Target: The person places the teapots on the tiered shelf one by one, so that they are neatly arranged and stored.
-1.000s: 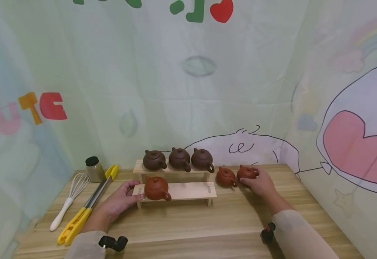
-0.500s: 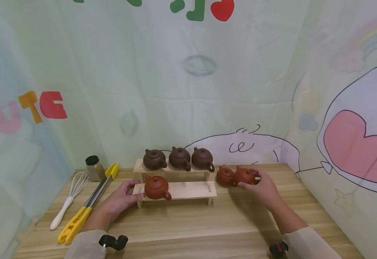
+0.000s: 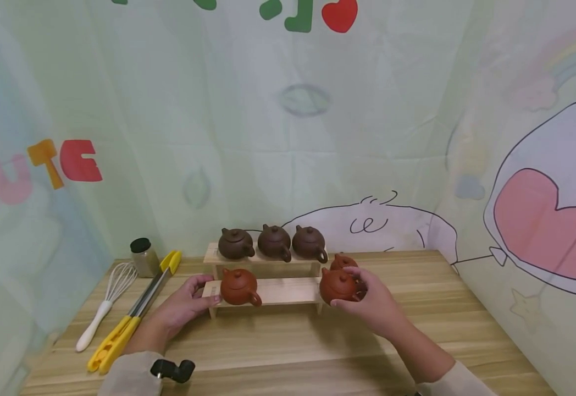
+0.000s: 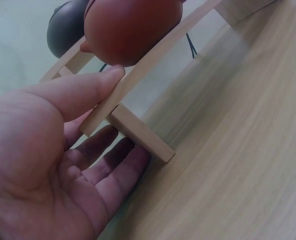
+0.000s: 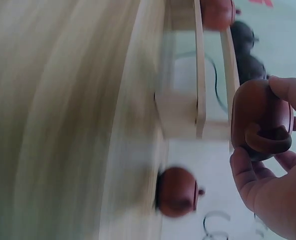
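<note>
My right hand (image 3: 374, 305) grips a reddish-brown teapot (image 3: 337, 287) by its body, at the right end of the front wooden stand (image 3: 288, 291). In the right wrist view that teapot (image 5: 261, 112) is held off the table, thumb on one side and fingers on the other. My left hand (image 3: 186, 302) pinches the left end of the same stand, thumb on top and fingers beneath, as the left wrist view shows. Beside the left thumb an orange-red teapot (image 3: 238, 287) rests on the stand. Another red teapot (image 3: 343, 262) on the table is partly hidden behind the held one.
Three dark brown teapots (image 3: 275, 242) stand on a higher wooden stand (image 3: 211, 254) at the back. To the left lie a whisk (image 3: 105, 308), yellow-ended tongs (image 3: 137, 308) and a black-lidded jar (image 3: 144, 258). A printed curtain (image 3: 248, 181) hangs behind the table (image 3: 268, 352).
My right hand has lifted the farther-right red teapot and brought it left and nearer, to the stand's right end. The left hand has stayed on the stand.
</note>
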The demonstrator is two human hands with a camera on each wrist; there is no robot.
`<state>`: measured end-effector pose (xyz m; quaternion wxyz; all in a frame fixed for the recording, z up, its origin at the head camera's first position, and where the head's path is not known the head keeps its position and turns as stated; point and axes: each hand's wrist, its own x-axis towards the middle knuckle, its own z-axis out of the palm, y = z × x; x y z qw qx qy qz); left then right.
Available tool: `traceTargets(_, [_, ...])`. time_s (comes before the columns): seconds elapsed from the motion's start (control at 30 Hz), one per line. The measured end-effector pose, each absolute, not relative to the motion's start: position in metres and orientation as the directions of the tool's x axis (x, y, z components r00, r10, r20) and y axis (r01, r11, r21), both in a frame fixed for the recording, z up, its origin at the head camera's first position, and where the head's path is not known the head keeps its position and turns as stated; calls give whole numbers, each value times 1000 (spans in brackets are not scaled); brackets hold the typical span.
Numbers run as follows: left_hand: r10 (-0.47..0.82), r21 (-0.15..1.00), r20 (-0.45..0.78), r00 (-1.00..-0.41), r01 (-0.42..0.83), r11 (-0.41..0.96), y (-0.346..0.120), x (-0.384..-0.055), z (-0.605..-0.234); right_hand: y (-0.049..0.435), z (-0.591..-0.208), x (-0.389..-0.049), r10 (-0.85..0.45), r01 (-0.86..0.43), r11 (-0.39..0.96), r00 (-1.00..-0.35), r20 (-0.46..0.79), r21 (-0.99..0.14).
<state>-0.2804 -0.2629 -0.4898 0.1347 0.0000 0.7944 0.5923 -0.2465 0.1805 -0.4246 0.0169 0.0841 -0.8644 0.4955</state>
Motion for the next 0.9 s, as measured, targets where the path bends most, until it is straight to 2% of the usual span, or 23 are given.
traceTargets(0.17, [162, 944, -211, -964, -158, 290, -263, -280, -490, 151, -428, -243, -207, -197, 443, -972, 114, -875])
traceTargets(0.37, [159, 940, -213, -964, -158, 303, -263, -281, -489, 120, -433, -246, -245, -237, 492, -961, 128, -838])
traceTargets(0.5, [166, 944, -210, -964, -155, 291, -263, -280, -489, 101, -435, -250, -275, -250, 479, -953, 127, -842])
traceTargets(0.9, [162, 939, -217, -963, -161, 305, -263, -280, -488, 69, -439, -268, -276, -281, 520, -949, 153, -807])
